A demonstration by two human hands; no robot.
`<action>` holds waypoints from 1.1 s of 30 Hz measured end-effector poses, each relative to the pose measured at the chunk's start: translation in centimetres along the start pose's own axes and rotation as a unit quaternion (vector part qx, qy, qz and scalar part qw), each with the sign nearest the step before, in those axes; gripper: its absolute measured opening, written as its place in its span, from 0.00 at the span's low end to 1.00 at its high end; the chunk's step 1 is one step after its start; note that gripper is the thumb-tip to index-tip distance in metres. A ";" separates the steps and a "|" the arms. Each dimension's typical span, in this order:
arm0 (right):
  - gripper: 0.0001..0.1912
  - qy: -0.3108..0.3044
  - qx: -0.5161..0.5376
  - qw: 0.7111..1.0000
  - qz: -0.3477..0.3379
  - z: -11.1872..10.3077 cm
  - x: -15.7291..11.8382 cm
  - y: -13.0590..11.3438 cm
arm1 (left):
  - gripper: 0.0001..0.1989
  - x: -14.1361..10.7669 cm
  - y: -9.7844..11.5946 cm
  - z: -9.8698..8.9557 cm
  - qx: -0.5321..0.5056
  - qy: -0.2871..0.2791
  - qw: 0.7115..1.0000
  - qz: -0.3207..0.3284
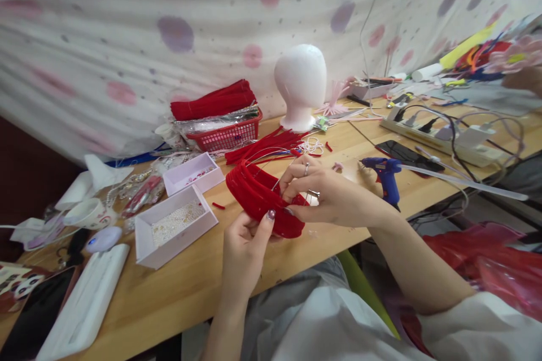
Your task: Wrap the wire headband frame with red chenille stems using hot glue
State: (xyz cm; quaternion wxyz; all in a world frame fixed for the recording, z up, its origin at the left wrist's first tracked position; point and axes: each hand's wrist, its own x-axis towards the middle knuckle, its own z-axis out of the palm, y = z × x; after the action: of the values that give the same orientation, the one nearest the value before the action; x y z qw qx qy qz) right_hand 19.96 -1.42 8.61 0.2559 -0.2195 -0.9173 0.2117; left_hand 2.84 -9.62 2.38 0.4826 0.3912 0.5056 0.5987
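Observation:
A round red fuzzy band (249, 189) with thin wires rising from it is held above the front of the wooden table. My left hand (249, 242) grips its lower edge, thumb on the outside. At its right side my right hand (309, 189), with a ring on one finger, has its fingers bent and pressed together at the band's inner edge by a thin wire. What those right fingertips pinch is too small to make out. Behind the band lie loose red fuzzy strips (271, 144).
White boxes of beads (175, 225) and small pieces (193, 174) stand left, before a red basket (228, 134). A white foam head (300, 82) stands behind. Rightward are a blue glue gun (385, 175), a phone (406, 157) and a power strip (444, 138) with cables.

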 end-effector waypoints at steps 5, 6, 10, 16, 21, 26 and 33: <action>0.06 -0.001 -0.003 1.000 -0.004 0.1 -0.1 0.1 | 0.14 0.1 0.0 0.1 0.004 0.006 1.000 -0.001; 0.05 -0.001 -0.003 1.000 -0.003 0.0 -0.1 0.1 | 0.14 0.1 0.0 0.1 0.004 0.005 1.000 0.000; 0.05 -0.002 -0.003 1.000 0.000 -0.1 -0.1 0.1 | 0.14 0.0 0.1 0.1 0.005 -0.013 1.000 0.009; 0.05 0.018 -0.033 0.999 -0.004 -0.4 -0.3 0.0 | 0.12 0.0 0.0 -0.1 -0.001 -0.014 1.000 0.021; 0.04 0.009 -0.058 0.998 0.003 -0.7 -0.9 0.2 | 0.12 0.1 0.0 0.0 -0.012 0.007 1.000 0.025; 0.04 0.004 -0.036 0.999 -0.009 -0.7 -1.0 0.2 | 0.11 -0.1 0.2 0.0 -0.005 0.003 1.000 0.028; 0.06 0.021 -0.013 1.000 -0.013 -0.3 -0.8 0.0 | 0.12 -0.2 0.2 0.1 0.002 0.029 0.999 0.017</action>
State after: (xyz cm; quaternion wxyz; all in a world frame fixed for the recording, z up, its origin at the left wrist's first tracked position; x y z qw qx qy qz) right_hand 20.71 -1.79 8.54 0.2746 -0.2155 -0.9172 0.1921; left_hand 2.94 -9.75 2.56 0.4568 0.3833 0.5135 0.6171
